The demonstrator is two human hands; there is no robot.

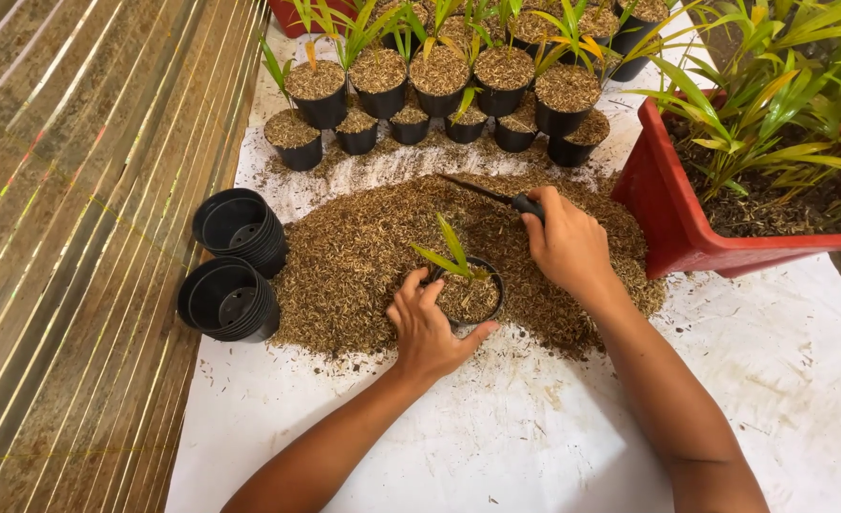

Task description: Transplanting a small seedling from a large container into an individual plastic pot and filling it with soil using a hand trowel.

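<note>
- The fingers (418, 285) of the left hand (427, 328) curl closed around the near rim of a small black pot (468, 296), thumb on the right side of the rim, holding it steady.
- The pot sits in the middle of a mound of brown husk mix (344, 266), filled nearly to the rim with the same mix, and a green seedling (451, 252) with narrow leaves stands upright in it.
- The right hand (567, 247) is closed around the dark handle of a small trowel (496, 195); its thin blade points away to the upper left and lies low over the far side of the mound, just beyond the pot.
- The mound lies on a white sheet (534, 427) that covers the surface, with loose crumbs scattered about its edges.
- To the left of the mound two stacks of empty black pots (235, 261) lie tipped on their sides, mouths toward the camera, one stack just behind the other.
- Beyond the mound, rows of filled black pots (439, 95) stand close together, many with green or yellowish seedlings in them.
- To the right, a red planter box (667, 209) holds soil and a clump of green leafy plants (781, 104), its corner near the right hand.
- A wall of corrugated sheeting (78, 237) runs along the left side.
</note>
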